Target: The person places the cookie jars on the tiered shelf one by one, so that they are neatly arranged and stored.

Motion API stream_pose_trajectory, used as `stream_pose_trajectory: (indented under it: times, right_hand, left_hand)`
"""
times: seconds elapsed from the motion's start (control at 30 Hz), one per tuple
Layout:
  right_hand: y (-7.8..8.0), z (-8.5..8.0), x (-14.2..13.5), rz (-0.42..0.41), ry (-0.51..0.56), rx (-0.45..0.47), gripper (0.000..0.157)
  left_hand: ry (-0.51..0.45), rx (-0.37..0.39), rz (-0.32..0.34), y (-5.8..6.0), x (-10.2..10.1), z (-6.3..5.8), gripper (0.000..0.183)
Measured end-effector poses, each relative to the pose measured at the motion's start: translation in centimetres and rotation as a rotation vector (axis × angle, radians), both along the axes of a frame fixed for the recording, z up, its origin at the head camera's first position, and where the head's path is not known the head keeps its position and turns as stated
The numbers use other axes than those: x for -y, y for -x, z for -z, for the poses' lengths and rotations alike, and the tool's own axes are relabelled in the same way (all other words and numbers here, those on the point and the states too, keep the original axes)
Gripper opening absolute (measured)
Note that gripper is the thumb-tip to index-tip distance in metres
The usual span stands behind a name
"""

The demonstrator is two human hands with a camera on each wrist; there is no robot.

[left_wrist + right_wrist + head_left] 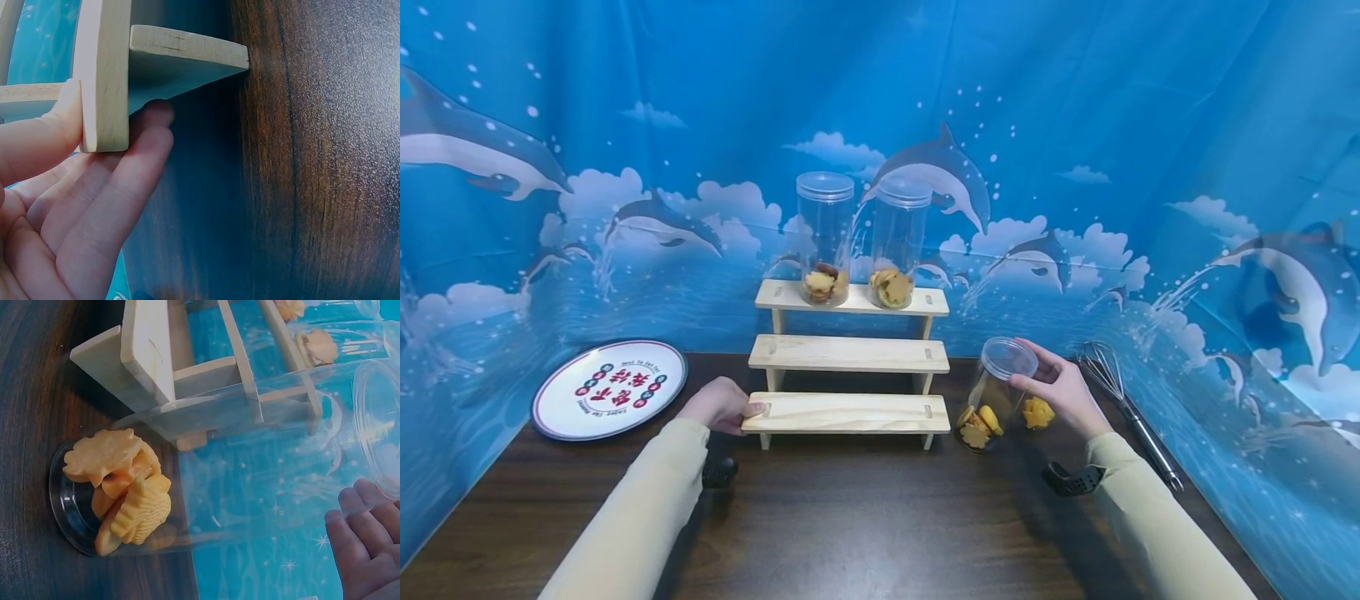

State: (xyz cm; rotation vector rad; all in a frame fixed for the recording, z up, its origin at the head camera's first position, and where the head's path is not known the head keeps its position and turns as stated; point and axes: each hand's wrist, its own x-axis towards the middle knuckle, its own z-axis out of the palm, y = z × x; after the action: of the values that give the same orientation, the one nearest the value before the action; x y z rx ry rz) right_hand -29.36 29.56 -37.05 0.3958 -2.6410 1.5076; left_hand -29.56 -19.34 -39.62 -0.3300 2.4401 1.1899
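My left hand (724, 406) grips the left end of the lowest board of a three-step wooden rack (850, 414). In the left wrist view the thumb lies on the upper face of that board (106, 75), with the fingers beneath it. A clear lidded jar (1009, 358) of cookies stands on the table right of the rack. My right hand (1063, 390) is at its lid, thumb and fingers spread at the right side. In the right wrist view, fairly straight fingers (353, 540) reach the lid edge, and scalloped cookies (103, 453) lie at the jar's bottom.
Two similar cookie jars, one left (825, 242) and one right (898, 242), stand on the top step. A white round plate (568, 379) leans at the left. Yellow scalloped pieces (1037, 412) and a whisk (1138, 425) lie at the right. A blue dolphin-print cloth (880, 83) hangs behind.
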Motion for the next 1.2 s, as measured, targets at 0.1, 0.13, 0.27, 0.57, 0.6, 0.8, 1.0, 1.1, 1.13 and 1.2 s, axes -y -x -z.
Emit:
stream_pose_trajectory:
  times: [0.1, 0.13, 0.27, 0.57, 0.6, 0.8, 1.0, 1.1, 1.13, 1.2]
  right_hand:
    - [-0.1, -0.1, 0.1, 0.006, 0.005, 0.001, 0.06]
    - [-0.1, -0.1, 0.1, 0.011, 0.006, 0.0, 0.06]
    - [0.0, -0.1, 0.2, 0.031, 0.005, -0.004, 0.06]
    - [0.3, 0.2, 0.6, 0.073, 0.044, -0.014, 0.062]
    - [0.3, 0.2, 0.6, 0.075, 0.047, -0.017, 0.062]
    - [0.1, -0.1, 0.5, 0.079, 0.11, -0.04, 0.06]
    - [-0.3, -0.9, 0.4, 0.082, 0.145, -0.07, 0.059]
    - [-0.4, -1.4, 0.5, 0.094, 0.146, -0.082, 0.059]
    - [-0.5, -1.6, 0.6, 0.103, 0.141, -0.089, 0.059]
    - [-0.6, -1.9, 0.7, 0.123, 0.132, -0.104, 0.058]
  left_hand:
    - [0.005, 0.001, 0.004, 0.1, 0.1, 0.1, 0.033]
    - [0.005, 0.002, 0.004, 0.2, 0.1, 0.2, 0.033]
    - [0.009, 0.021, 0.018, 1.3, 0.7, 1.2, 0.035]
    - [0.003, 0.021, 0.013, 1.4, 1.0, 1.3, 0.034]
    - [0.005, 0.018, 0.006, 1.0, 0.7, 1.0, 0.032]
    - [0.021, 0.006, -0.004, 0.0, 0.0, 0.0, 0.03]
    - [0.029, 0.015, 0.008, 0.2, 0.2, 0.0, 0.033]
    - [0.028, 0.016, 0.017, 0.2, 0.2, 0.0, 0.033]
    - [0.027, 0.016, 0.017, 0.2, 0.2, 0.0, 0.033]
    - [0.029, 0.016, 0.018, 0.2, 0.3, 0.0, 0.032]
